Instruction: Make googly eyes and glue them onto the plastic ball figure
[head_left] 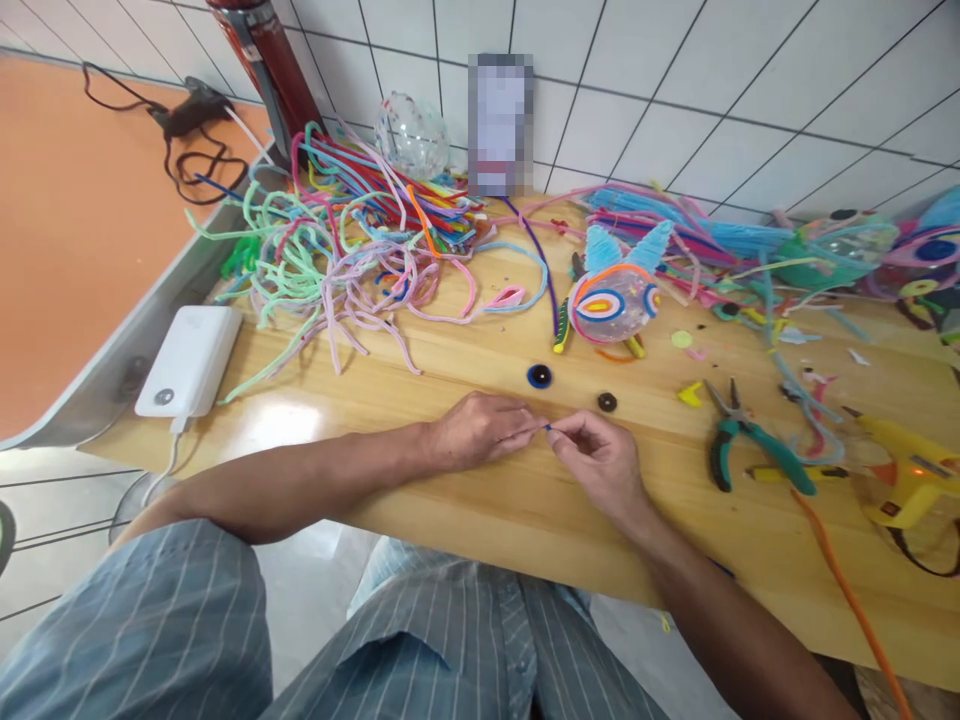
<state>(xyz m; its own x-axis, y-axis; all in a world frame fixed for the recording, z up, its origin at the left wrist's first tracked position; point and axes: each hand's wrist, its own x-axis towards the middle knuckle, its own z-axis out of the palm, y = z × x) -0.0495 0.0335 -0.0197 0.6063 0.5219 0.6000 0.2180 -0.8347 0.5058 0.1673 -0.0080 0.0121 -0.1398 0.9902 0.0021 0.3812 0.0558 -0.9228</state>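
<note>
At the left edge of the wooden bench [465, 360], near its front corner, lies a white power bank [187, 362] with a cable plugged in. Behind it, toward the back edge, spreads a tangled heap of pipe cleaners [330, 265], mint and lilac ones loosest. Near the middle of the front edge, the left hand [480, 432] has its fingers together, tips at a small blue piece [547, 427]; whether they grip it I cannot tell. A blue-rimmed black disc [539, 376] lies just behind. The right hand [600, 455] pinches the piece between thumb and forefinger, with a dark disc [607, 402] just beyond. Farther back sits a clear ball with blue ears [619, 312]. Green-handled pliers [739, 415], jaws parted, and a yellow glue gun [919, 475] lie toward the bench's right end.
</note>
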